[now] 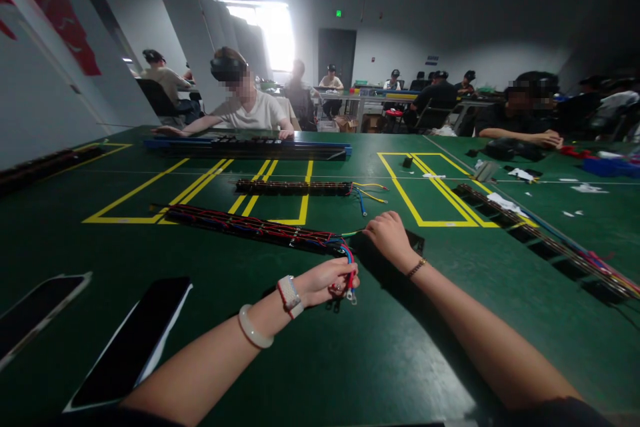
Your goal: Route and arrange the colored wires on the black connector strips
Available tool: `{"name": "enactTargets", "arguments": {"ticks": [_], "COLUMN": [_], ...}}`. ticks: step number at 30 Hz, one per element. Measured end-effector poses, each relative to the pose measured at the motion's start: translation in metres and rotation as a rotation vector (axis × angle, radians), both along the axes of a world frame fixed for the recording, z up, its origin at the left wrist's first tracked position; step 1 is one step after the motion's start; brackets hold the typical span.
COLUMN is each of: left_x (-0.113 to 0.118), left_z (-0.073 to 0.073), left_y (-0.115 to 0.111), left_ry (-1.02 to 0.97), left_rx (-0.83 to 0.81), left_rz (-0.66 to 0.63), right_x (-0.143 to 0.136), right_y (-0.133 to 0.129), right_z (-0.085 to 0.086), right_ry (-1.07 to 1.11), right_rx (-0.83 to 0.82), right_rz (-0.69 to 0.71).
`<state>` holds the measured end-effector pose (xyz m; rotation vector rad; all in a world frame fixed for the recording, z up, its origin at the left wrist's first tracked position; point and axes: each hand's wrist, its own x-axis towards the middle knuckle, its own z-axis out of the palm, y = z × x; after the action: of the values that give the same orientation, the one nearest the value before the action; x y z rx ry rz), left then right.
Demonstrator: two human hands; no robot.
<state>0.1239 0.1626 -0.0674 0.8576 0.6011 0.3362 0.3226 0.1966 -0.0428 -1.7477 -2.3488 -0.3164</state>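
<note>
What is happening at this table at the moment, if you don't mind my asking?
The left hand grips red and blue leads at the end of a long wired strip. The right hand pinches a green lead there. A shorter strip lies behind, untouched.

Grey walls [430, 0]; bright window [277, 33]; dark door [337, 59]; green exit sign [339, 14]; dark chairs [433, 111].

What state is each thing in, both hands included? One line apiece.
Left hand: closed on red and blue leads.
Right hand: pinching a green lead.
Nearer wired strip: lying on the table.
Farther wired strip: lying down, leads loose.
Larger dark slab: flat, unlit.
Wall sign: lit green.
</note>
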Motion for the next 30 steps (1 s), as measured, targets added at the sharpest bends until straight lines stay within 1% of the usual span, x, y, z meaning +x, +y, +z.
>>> {"name": "enactTargets", "arguments": {"ticks": [5,7,9,11,15,17,19,23,25,26,28,30], "left_x": [0.002,0.002,0.002,0.001,0.001,0.002,0.002,0.002,0.002,0.002,0.002,0.002], "left_z": [0.0,-0.001,-0.003,-0.004,-0.009,-0.01,-0.01,-0.008,-0.008,-0.008,-0.009,-0.009], "left_y": [0.001,0.0,0.0,0.0,0.002,0.002,0.003,0.003,0.004,0.004,0.003,0.003], "left_ry": [0.035,0.035,0.024,0.014,0.018,0.014,0.002,-0.054,-0.077,-0.077,-0.061,-0.041], "left_rx": [0.034,0.048,0.062,0.07,0.057,0.039,0.011,-0.07,-0.095,-0.099,-0.088,-0.063], "left_rz": [0.011,0.009,0.004,0.001,0.029,0.039,0.037,0.002,0.014,0.029,0.046,0.05], "right_x": [0.006,0.011,0.016,0.019,0.017,0.014,0.013,0.013,0.011,0.01,0.004,-0.005], "right_y": [-0.004,-0.008,-0.014,-0.019,-0.027,-0.029,-0.03,-0.027,-0.025,-0.023,-0.02,-0.018], "right_z": [-0.012,-0.015,-0.016,-0.015,-0.014,-0.014,-0.014,-0.019,-0.022,-0.022,-0.02,-0.012], "right_ry": [-0.03,-0.036,-0.034,-0.028,-0.016,-0.025,-0.032,-0.002,0.061,0.107,0.194,0.218], "right_rx": [0.071,0.1,0.125,0.139,0.12,0.121,0.143,0.159,0.161,0.162,0.148,0.09], "right_rz": [0.092,0.154,0.256,0.392,0.654,0.754,0.816,0.829,0.781,0.734,0.59,0.433]}}
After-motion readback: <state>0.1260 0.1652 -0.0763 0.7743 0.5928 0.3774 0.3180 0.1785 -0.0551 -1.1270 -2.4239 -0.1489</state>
